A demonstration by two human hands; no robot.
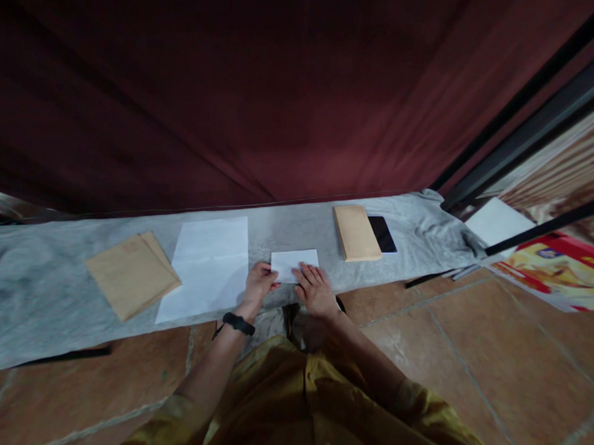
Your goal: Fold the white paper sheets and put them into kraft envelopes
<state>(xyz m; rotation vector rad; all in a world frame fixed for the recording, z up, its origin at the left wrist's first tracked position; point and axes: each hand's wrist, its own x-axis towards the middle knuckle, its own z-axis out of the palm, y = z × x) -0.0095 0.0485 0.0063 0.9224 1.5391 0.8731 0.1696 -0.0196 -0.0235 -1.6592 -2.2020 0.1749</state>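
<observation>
Left hand [258, 283] pinches folded paper [298, 258] left edge; right hand [316, 290] flat, pressing near edge.

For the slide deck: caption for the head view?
Left hand and right hand rest on a small white paper on a grey cloth.

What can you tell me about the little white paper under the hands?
The little white paper is a small plain rectangle, thin and smooth, and looks like a folded sheet. It lies flat on the grey cloth, between a bigger white sheet and a tan stack. The left hand curls at its left edge. The right hand rests flat on its near edge, fingers spread.
</observation>
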